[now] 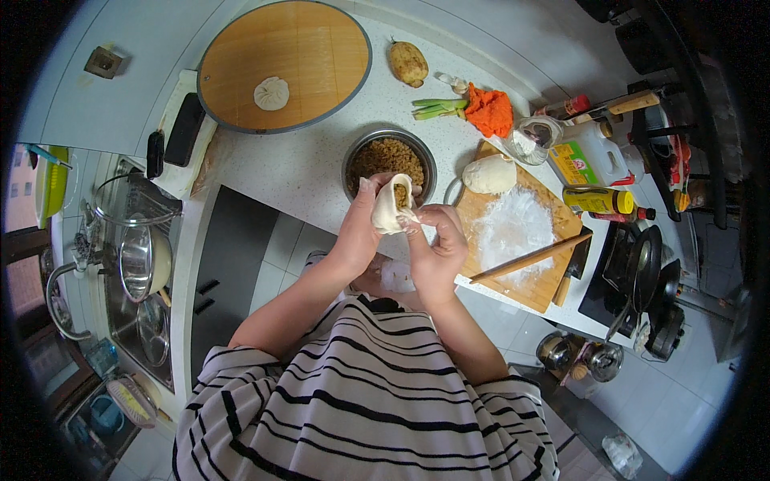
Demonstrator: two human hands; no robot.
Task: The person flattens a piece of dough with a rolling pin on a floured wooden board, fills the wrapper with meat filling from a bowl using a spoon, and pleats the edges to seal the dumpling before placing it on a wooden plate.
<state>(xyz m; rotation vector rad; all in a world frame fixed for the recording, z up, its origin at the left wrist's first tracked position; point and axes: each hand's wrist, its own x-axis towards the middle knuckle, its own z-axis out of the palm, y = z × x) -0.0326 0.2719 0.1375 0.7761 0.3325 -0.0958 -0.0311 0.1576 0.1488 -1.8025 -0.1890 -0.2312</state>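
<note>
My left hand cups a partly folded dough wrapper with brown filling showing at its opening. The fingers of my right hand pinch the wrapper's edge on its right side. Just beyond my hands stands a steel bowl of crumbly brown filling. A pleated bun sits on the round wooden board at the far left. To the right, a lump of dough lies on a wooden cutting board, near white flour and a wooden rolling pin.
A potato-like root vegetable, green onion pieces and an orange cloth or bag lie at the back. Bottles, including a yellow one, stand at the right by the stove and a black pan. The sink is left.
</note>
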